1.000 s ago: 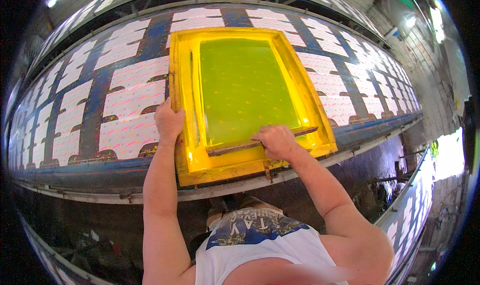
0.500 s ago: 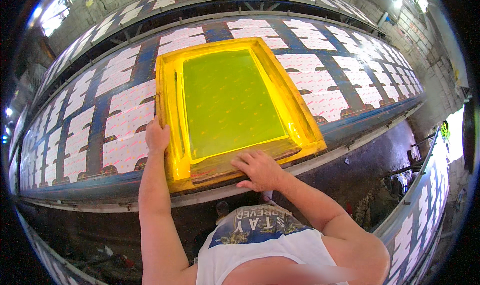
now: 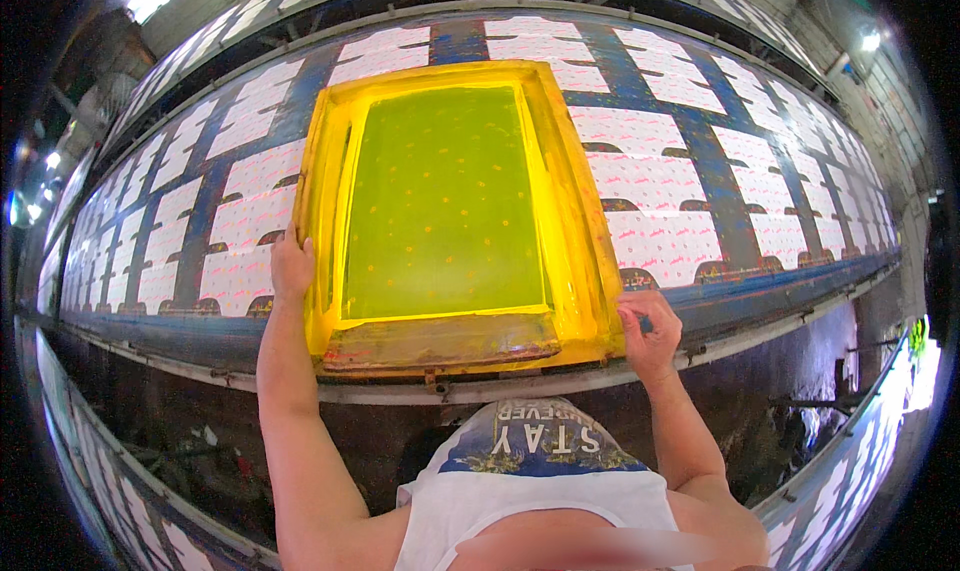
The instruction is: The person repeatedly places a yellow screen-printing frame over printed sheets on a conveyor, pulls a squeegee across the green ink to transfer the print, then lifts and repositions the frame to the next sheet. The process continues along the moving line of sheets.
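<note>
Left hand [image 3: 292, 268]: up against the left outer side of the frame, thumb close to the rim. Can't tell how tight it is, the finger undersides are hidden.
Right hand [image 3: 654, 331]: by the frame's near right corner, thumb and fingers curled into a loop with a gap through it. Fingertips look like they're at the rim, but I can't tell if they pinch it.
Yellow frame [image 3: 585, 206]: on the long table [image 3: 712, 171], near side running close along the table's near edge, well apart from both table ends.
Squeegee bar [image 3: 440, 343]: brown, lying flat across the near end inside the frame, 0 hands on it. Decent parking spot imo.
Green mesh [image 3: 440, 201]: small orange spots all over it.
Yellow ink [image 3: 572, 316]: heavy down the right inside (looks slippery, so mind the thumbs).
White panels [image 3: 640, 176]: on the table to the left and right of the frame, pink marks on them.
Grip tip: left hand sits farther from the near edge than the right, so I'd even up the 2 before putting weight on.
Level tip: keep the frame flat, or the bar could slide and ink could drip on those panels.
</note>
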{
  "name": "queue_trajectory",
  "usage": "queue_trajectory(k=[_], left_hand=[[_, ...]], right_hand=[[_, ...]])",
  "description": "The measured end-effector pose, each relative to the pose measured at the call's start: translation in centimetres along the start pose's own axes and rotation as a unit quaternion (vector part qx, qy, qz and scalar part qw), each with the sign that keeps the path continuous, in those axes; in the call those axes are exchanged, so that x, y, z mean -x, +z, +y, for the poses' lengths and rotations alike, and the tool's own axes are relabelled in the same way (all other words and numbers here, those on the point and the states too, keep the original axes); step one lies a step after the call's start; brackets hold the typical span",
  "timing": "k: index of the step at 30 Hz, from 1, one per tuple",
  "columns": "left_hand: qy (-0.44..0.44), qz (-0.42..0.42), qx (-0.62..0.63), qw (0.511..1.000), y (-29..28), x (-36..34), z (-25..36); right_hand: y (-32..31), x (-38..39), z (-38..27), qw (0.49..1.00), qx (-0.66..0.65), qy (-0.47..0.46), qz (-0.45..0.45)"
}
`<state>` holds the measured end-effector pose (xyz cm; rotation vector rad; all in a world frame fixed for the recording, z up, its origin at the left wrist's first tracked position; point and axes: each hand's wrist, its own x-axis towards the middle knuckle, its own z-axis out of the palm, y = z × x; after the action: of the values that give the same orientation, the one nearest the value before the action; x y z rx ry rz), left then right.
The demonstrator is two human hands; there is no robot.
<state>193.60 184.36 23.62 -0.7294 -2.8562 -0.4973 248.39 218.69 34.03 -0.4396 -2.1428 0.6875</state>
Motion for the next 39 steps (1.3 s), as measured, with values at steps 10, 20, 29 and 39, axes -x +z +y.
queue_trajectory(k=[10, 20, 29, 39], left_hand=[[-0.129, -0.011, 0.069, 0.989, -2.3, -0.2, 1.8], [-0.160, -0.075, 0.080, 0.981, -2.1, -0.7, 0.8], [-0.164, -0.070, 0.105, 0.978, -2.3, -0.5, 0.9], [-0.160, -0.066, 0.087, 0.981, -2.1, -0.6, 0.4]], right_hand=[[5.4, -3.7, 6.7, 0.958, 0.189, 0.145, -0.160], [9.4, -9.6, 10.3, 0.930, 0.218, 0.229, -0.187], [9.8, -8.3, 12.2, 0.944, 0.219, 0.202, -0.144], [9.9, -8.0, 13.5, 0.950, 0.191, 0.208, -0.131]])
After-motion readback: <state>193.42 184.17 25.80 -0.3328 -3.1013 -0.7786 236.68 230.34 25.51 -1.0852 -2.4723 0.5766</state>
